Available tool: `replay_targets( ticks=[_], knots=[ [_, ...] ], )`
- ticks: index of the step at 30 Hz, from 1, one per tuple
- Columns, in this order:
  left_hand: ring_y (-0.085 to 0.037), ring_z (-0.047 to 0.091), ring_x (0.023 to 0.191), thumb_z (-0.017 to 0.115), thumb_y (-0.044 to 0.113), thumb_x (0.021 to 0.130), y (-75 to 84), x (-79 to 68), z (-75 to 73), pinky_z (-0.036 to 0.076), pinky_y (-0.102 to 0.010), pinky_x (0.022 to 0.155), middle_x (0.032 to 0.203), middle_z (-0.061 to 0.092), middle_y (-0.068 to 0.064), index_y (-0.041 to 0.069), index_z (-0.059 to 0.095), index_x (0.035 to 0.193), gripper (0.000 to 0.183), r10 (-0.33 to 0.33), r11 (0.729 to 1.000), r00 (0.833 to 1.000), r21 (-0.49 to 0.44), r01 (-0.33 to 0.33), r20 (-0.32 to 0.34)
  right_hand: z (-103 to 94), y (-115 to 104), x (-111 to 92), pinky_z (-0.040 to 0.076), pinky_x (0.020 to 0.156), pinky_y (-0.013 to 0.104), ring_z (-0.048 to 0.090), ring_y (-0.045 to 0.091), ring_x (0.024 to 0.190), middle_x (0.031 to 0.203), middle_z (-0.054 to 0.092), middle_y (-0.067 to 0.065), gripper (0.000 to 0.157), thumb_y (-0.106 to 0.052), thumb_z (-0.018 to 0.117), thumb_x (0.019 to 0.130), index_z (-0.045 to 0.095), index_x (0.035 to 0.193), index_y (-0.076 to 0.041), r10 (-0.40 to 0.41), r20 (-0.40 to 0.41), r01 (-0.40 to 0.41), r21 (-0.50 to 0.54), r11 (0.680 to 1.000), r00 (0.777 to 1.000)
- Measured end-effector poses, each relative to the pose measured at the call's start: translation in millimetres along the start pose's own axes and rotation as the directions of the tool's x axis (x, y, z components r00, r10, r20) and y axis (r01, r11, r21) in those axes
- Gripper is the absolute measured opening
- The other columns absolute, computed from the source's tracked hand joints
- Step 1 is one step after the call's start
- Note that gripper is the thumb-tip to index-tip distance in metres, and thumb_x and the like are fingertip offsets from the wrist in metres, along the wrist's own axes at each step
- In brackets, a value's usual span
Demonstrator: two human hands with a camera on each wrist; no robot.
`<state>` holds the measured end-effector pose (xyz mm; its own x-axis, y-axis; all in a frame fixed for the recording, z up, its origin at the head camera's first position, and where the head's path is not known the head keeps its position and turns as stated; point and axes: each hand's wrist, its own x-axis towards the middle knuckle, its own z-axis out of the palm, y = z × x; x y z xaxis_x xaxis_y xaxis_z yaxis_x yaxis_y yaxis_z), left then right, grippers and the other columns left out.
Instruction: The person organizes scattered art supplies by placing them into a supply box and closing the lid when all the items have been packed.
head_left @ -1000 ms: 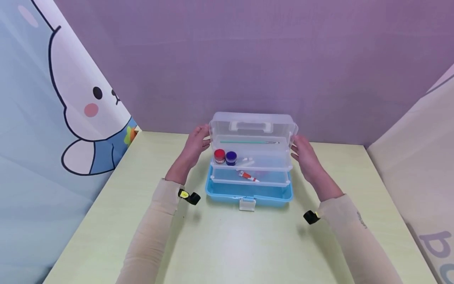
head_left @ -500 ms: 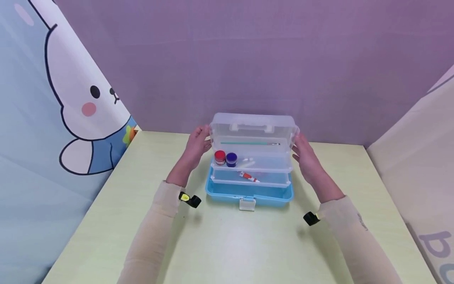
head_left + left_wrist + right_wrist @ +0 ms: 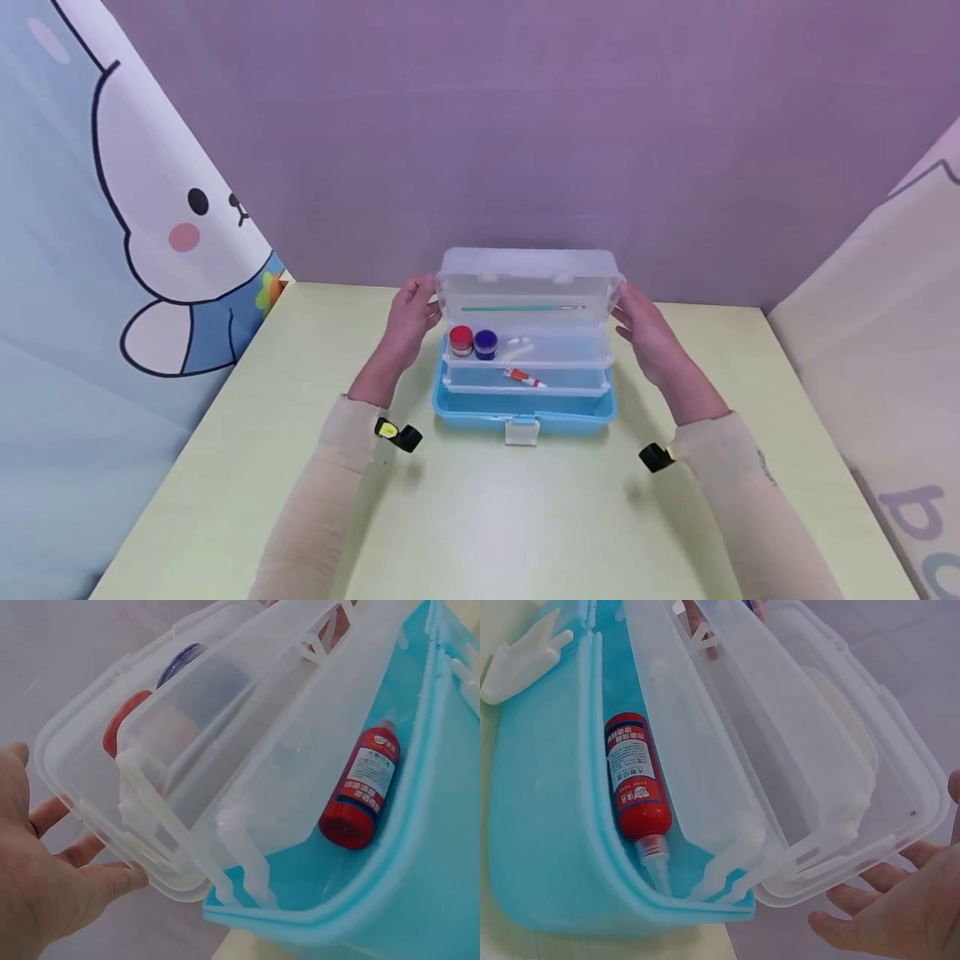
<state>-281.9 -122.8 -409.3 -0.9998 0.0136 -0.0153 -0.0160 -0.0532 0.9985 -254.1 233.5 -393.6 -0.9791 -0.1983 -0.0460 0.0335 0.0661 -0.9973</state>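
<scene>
A toolbox with a light blue base [image 3: 487, 421] and a translucent lid [image 3: 525, 265] stands with its lid raised, leaning over two stepped clear trays [image 3: 573, 354]. My left hand [image 3: 408, 325] touches the lid's left end, its fingers spread along the outer edge. At the right end my right hand [image 3: 651, 342] touches it likewise, fingers loosely extended. Red-capped [image 3: 461, 340] and blue-capped jars [image 3: 486, 344] sit in the upper tray; a green paintbrush [image 3: 521, 308] lies behind them. Both wrist views show a red bottle [image 3: 364, 784] with a nozzle [image 3: 654, 862] in the base.
The toolbox rests near the back of a pale yellow-green table [image 3: 465, 508], close to a purple curtain [image 3: 525, 142]. A white latch [image 3: 521, 432] hangs at its front. A cloth with a cartoon rabbit [image 3: 172, 208] hangs on the left, a white cloth [image 3: 877, 333] on the right.
The lid has tipped a little further forward, so its handle shows less. The trays with the jars and brush have sunk slightly. Both hands have stayed at the lid's ends.
</scene>
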Motion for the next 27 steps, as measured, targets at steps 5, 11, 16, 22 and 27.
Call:
replay_targets(
  ticks=[5,11,16,22,27],
  knots=[
    [-0.033,0.049,0.127,0.049,0.045,0.099,-4.6,-3.7,0.3,0.040,-0.044,0.103,0.134,0.050,-0.013,-0.004,0.044,0.114,0.051,0.037,0.998,0.999,-0.042,-0.038,-0.008,1.8,0,-3,0.008,0.113,0.059,0.013,0.035,0.145,0.157,0.020,0.015,0.066,-0.052,0.033,0.102,0.018,0.154,-0.013,-0.016,-0.029,0.015,-0.018,1.000,0.999],
    [-0.026,0.052,0.122,0.057,0.043,0.097,-10.5,-10.1,-0.4,0.040,-0.041,0.104,0.124,0.054,-0.012,0.005,0.049,0.109,0.041,0.057,0.998,0.998,0.007,-0.057,-0.003,4.9,2,-13,0.018,0.112,0.056,0.025,0.032,0.142,0.148,0.033,0.017,0.056,-0.046,0.043,0.101,0.033,0.143,-0.010,-0.012,-0.133,0.005,-0.054,0.999,0.991],
    [-0.023,0.050,0.125,0.057,0.044,0.096,-13.4,-16.5,-3.7,0.035,-0.041,0.108,0.129,0.055,-0.008,0.006,0.050,0.112,0.042,0.074,0.997,0.997,0.023,-0.074,0.016,8.5,0,-18,0.024,0.111,0.052,0.035,0.028,0.134,0.142,0.041,0.015,0.045,-0.037,0.052,0.100,0.038,0.133,-0.010,-0.009,-0.190,-0.007,-0.085,0.996,0.982],
    [-0.021,0.046,0.128,0.056,0.038,0.098,-21.5,-30.5,-10.3,0.034,-0.041,0.109,0.137,0.052,-0.008,0.004,0.046,0.127,0.045,0.101,0.994,0.994,0.032,-0.102,0.042,13.3,7,-29,0.031,0.109,0.049,0.030,0.029,0.141,0.150,0.035,0.014,0.058,-0.028,0.061,0.097,0.029,0.138,-0.004,-0.067,-0.146,0.042,-0.167,0.985,0.987],
    [-0.019,0.042,0.133,0.054,0.033,0.100,-28.2,-42.3,-18.1,0.031,-0.041,0.111,0.143,0.047,-0.009,0.007,0.039,0.140,0.050,0.148,0.988,0.985,0.032,-0.151,0.094,13.2,12,-39,0.026,0.111,0.052,0.028,0.032,0.141,0.147,0.036,0.016,0.069,-0.028,0.067,0.093,0.025,0.140,-0.002,-0.105,-0.078,0.083,-0.245,0.966,0.991]
  ],
)
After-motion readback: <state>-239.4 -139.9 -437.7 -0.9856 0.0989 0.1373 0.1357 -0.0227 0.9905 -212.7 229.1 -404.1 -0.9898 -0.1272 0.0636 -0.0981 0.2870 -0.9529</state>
